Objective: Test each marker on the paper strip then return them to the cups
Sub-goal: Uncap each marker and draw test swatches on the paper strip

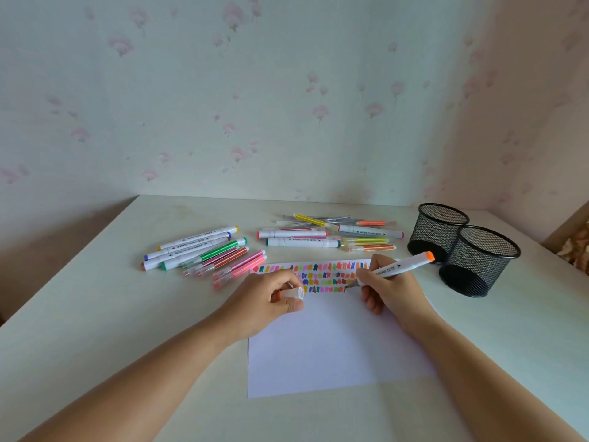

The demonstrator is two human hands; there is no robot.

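My right hand (387,290) grips a white marker with an orange end cap (402,266), its tip touching the white paper sheet (334,349) at the end of the bottom row of colour swatches (322,275). My left hand (271,301) rests on the sheet's left edge and holds the marker's white cap (291,294). One pile of markers (204,253) lies to the left behind the sheet, another pile (325,234) at the back centre. Two black mesh cups (436,231) (478,260) stand at the right, and I see nothing inside them.
The pale table (95,346) meets a flowered wall at the back and on the right. The table's left edge drops off at the far left. A brownish object (577,247) shows at the right frame edge beyond the cups.
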